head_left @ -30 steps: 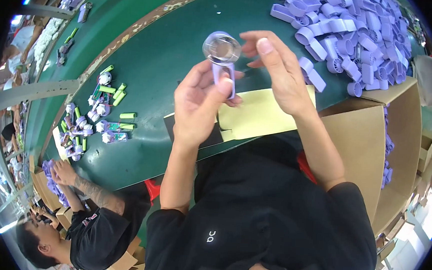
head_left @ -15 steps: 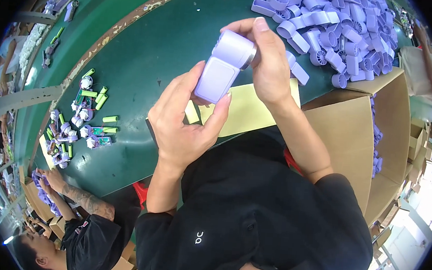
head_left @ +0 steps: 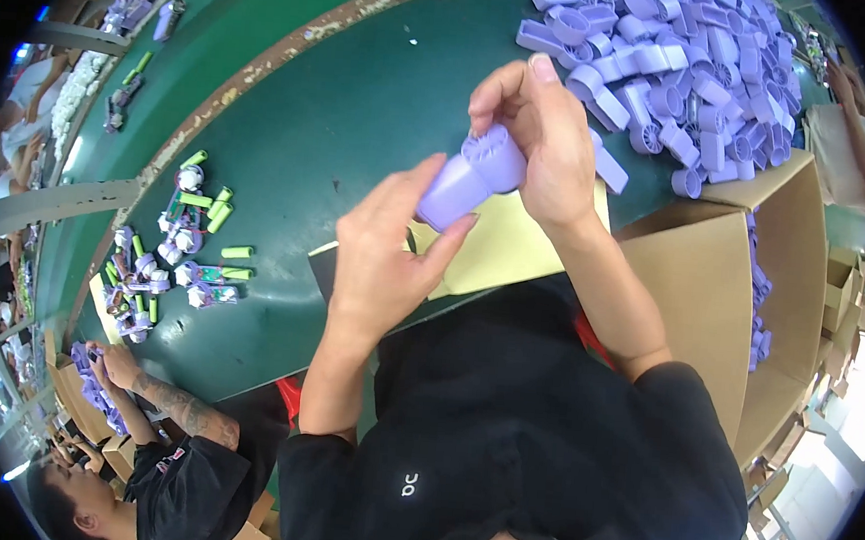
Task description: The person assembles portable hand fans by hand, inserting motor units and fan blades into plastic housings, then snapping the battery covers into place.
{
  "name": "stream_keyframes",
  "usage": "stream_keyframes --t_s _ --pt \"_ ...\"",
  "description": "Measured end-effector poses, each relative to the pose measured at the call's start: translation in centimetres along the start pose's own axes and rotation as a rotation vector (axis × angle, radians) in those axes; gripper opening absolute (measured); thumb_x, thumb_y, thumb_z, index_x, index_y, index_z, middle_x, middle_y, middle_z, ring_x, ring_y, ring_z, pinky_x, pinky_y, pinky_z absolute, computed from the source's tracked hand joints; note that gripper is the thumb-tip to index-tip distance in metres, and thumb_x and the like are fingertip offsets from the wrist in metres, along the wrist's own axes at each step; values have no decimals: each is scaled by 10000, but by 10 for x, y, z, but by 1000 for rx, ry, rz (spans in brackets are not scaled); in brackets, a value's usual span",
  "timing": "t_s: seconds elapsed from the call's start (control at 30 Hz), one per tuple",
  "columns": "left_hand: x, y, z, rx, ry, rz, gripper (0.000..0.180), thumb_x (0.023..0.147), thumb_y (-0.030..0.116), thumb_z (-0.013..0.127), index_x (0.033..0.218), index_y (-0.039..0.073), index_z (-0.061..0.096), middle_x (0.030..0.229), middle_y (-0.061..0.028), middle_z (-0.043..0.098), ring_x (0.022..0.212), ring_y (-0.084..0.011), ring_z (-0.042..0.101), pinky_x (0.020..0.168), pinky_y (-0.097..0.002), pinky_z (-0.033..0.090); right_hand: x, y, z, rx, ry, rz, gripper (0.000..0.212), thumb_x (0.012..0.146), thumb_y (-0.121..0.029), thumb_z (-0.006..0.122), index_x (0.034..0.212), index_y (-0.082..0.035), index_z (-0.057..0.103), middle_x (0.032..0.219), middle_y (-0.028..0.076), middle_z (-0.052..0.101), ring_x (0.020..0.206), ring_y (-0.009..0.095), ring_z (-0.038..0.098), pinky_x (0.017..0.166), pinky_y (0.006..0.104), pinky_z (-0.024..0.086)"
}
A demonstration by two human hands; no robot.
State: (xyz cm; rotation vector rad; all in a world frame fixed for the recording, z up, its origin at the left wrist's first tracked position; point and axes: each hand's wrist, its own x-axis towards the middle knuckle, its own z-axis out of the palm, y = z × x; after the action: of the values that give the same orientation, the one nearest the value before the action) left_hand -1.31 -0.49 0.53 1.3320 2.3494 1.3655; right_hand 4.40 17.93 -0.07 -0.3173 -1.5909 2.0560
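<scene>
Between my hands, tilted above the table, is a light purple plastic fan housing with a round head and a flat-sided body. A ring of slots shows on the end of its head. My left hand grips the body, thumb on the near side and fingers on the far side. My right hand is curled round the head, fingertips at the slotted end. Under the housing lies a yellow sheet on the green table. Part of a dark flat piece shows beside my left wrist.
A large pile of purple housings covers the far right. An open cardboard box holding purple parts stands at my right. Small assemblies with green cylinders lie at left. A co-worker handles purple parts at the lower left.
The housing has turned so its slotted end shows instead of the metallic-looking rim. Both hands have come slightly nearer to me, and the whole view has shifted a little.
</scene>
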Motion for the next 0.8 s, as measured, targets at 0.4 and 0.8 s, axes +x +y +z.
stream_keyframes --t_s 0.4,0.8 --pt "142 -161 -60 251 331 -323 426 883 404 793 1075 23 795 730 -60 709 678 -143 645 668 -315 505 -35 65 -5 -356 -132 65 348 1067 -204 524 826 10 653 776 99 605 749 213 585 722 351 469" --pt "328 -319 -110 594 483 -735 856 893 782 495 1398 107 646 1417 -213 622 1343 -455 541 1125 -511 438 2 85 37 -712 -286 -373 196 872 -196 767 799 -81 627 827 64 589 834 276 537 789 394 385"
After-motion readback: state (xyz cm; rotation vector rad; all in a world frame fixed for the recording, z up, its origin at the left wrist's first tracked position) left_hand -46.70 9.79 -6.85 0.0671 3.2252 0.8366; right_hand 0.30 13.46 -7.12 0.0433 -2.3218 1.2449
